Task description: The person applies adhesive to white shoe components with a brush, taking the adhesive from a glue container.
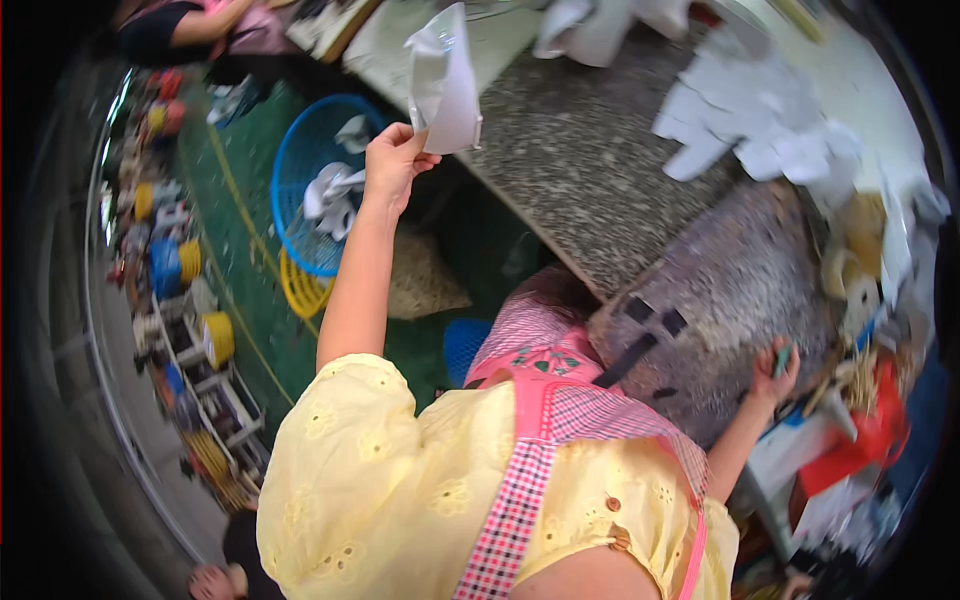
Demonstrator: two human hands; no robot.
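Note:
My left hand [392, 165], arm stretched forward, pinches the lower end of a folded white sheet piece [460, 100] with a shiny inner face. The piece stands up above the hand, past the left edge of the dark speckled tabletop [590, 150]. Over at the right, my right hand [772, 375] is closed around a small green object [783, 360] whose kind I cannot make out. That hand is at the right edge of a worn, stained brown board [720, 270]. Small black pieces [655, 315] and a black strip [630, 360] lie on the board.
Below the table on the left, a blue basket [285, 185] holds white pieces; a yellow basket [303, 287] is under it. White cut sheets [755, 115] lie at the back right. Red plastic [875, 425] and clutter crowd the right. Another person's arm [212, 22] shows top left.

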